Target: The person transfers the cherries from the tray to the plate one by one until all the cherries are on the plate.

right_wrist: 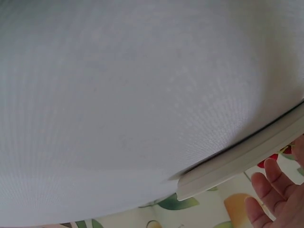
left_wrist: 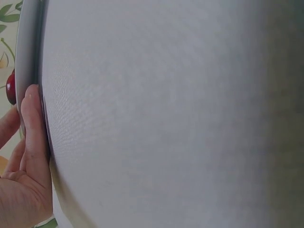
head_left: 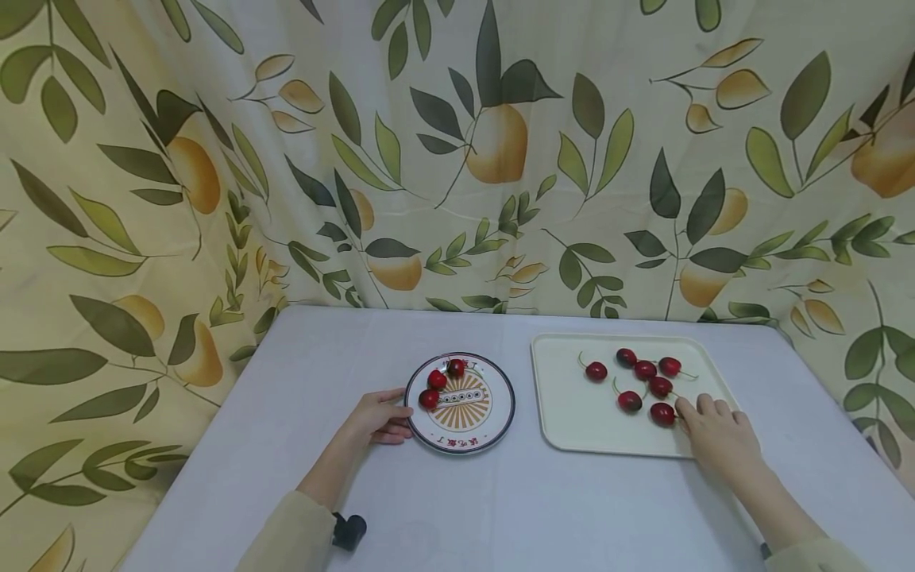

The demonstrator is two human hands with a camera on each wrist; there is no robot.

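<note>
A round white plate (head_left: 457, 442) with a dark rim and orange rays bears three red cherries (head_left: 437, 380) on its left side. At its left edge my left hand (head_left: 382, 417) grips the rim, and the left wrist view shows the fingers (left_wrist: 35, 126) against the plate's side. On a cream tray (head_left: 572, 429) lie several dark red cherries (head_left: 645, 370), some with stems. My right hand (head_left: 720, 435) reaches over the tray's right front and pinches the nearest cherry (head_left: 662, 414) by its stem side. The fingertips' contact is partly hidden.
A white cloth (head_left: 457, 516) covers the table. Behind and to the left hangs a curtain (head_left: 457, 238) printed with leaves and fruit. A small black device (head_left: 349, 531) sits at my left wrist.
</note>
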